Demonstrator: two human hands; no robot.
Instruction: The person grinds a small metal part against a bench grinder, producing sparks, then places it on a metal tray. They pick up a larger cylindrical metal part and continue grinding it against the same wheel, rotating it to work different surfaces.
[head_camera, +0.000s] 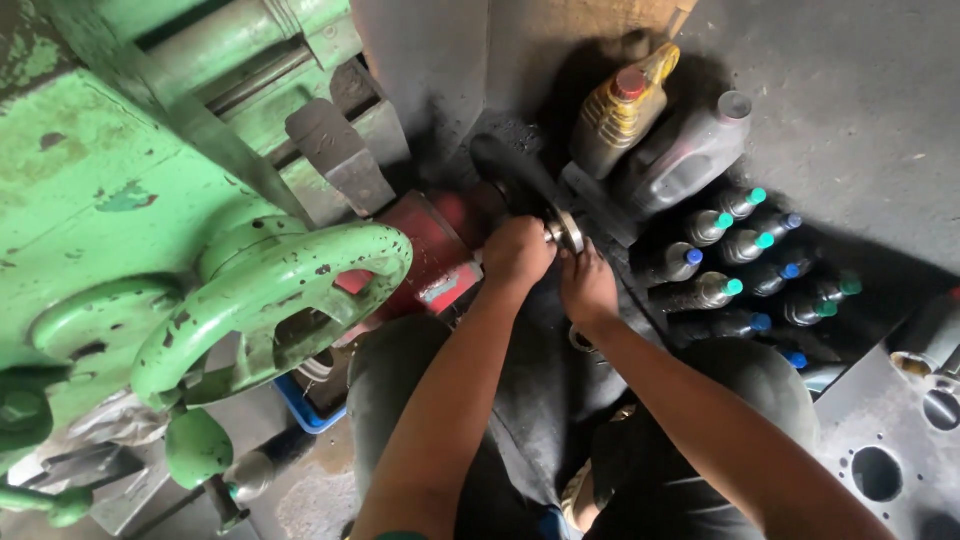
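So we're crouched on the floor (880, 90) here, knees up, both arms stretched out in front of us. Our left hand (517, 250) is curled up tight, its grip wrapped around the end of a shiny metal ring part (566, 231) that sticks out from a red machine body (430, 250). Our right hand (588, 288) is just below and beside that ring, fingers up against its lower edge, touching it. Can't honestly tell whether that hand is clamped on it or just resting there, since the fingertips are tucked out of sight.

The ring part sits low, right in the dark oily patch of floor between the big green machine (90, 200) and a row of bottles. A green handwheel (270, 300) on that machine hangs over our left knee, chipped paint all over it.

Past our hands there's a yellowish oil jug (615, 115) with a red cap leaning against a grey jug (685, 150). Just beside those, a cluster of small dark bottles (745, 265) with green and blue caps lies packed together on the floor. At the far right edge sits a grey metal plate (880, 440) with round holes in it. A blue tray corner (305, 410) peeks out under the handwheel.
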